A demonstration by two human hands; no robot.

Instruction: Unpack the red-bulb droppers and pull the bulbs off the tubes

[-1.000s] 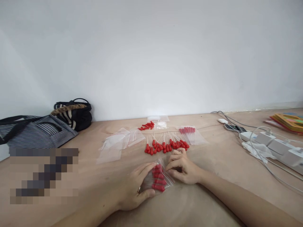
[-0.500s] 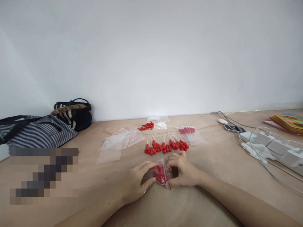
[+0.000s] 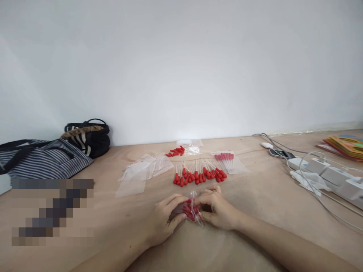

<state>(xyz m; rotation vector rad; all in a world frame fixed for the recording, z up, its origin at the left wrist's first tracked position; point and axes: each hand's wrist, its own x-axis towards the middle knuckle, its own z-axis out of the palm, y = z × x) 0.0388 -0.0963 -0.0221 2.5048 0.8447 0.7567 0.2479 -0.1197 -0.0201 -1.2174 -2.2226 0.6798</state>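
Both my hands meet at the near middle of the wooden table (image 3: 255, 196) on a small clear zip bag of red-capped droppers (image 3: 191, 209). My left hand (image 3: 164, 219) curls around the bag's left side. My right hand (image 3: 217, 209) pinches its right edge with closed fingers. The bag is bunched up between them. Just beyond lies a row of loose droppers with red bulbs (image 3: 200, 173).
Empty zip bags (image 3: 141, 172) lie at the left of the droppers, a filled bag (image 3: 228, 160) at the right, loose red caps (image 3: 176, 151) behind. Two dark bags (image 3: 56, 151) sit far left. A power strip with cables (image 3: 326, 175), a phone and books lie right.
My hands have drawn closer together and the bag has been squeezed from lying flat into a narrower bunch between them.
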